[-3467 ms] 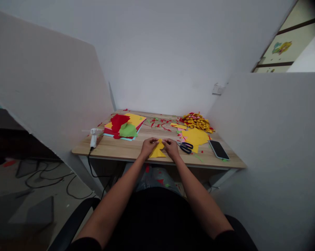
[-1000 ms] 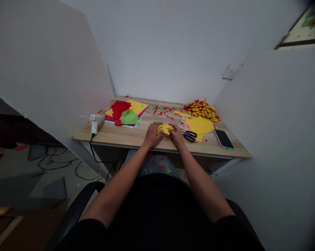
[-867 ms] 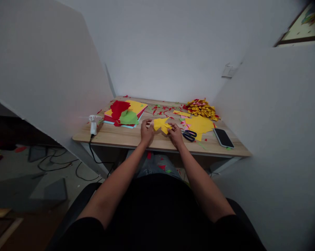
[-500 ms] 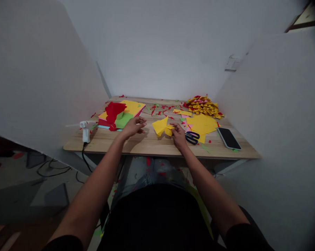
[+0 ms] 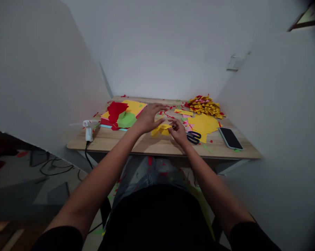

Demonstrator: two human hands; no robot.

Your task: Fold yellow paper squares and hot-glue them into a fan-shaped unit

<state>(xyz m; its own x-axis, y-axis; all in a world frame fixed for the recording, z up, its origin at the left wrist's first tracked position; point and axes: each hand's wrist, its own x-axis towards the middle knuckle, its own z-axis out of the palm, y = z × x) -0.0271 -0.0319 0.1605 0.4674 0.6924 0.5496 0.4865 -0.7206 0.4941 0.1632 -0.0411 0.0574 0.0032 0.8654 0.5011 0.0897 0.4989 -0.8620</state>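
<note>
A piece of folded yellow paper (image 5: pixel 161 130), blurred by motion, is held just above the front of the table by my right hand (image 5: pixel 178 131). The right thumb and fingers pinch its right side. My left hand (image 5: pixel 148 119) hovers at its upper left, fingers stretched and apart, thumb near the paper but not gripping it. Dark-handled scissors (image 5: pixel 193 137) lie right beside my right hand, their blades mostly hidden. Beyond them are flat yellow sheets (image 5: pixel 203 123).
A heap of folded yellow pieces (image 5: pixel 206 108) stands at the back right, and a phone (image 5: pixel 230 138) lies near the right edge. Coloured sheets with crumpled red paper (image 5: pixel 117 111) are at the left, beside a small white corded device (image 5: pixel 88 132). Walls enclose the table.
My left hand has moved right and upward, over the yellow paper. The paper has tilted and now looks flatter, while my right hand keeps its pinch almost in place.
</note>
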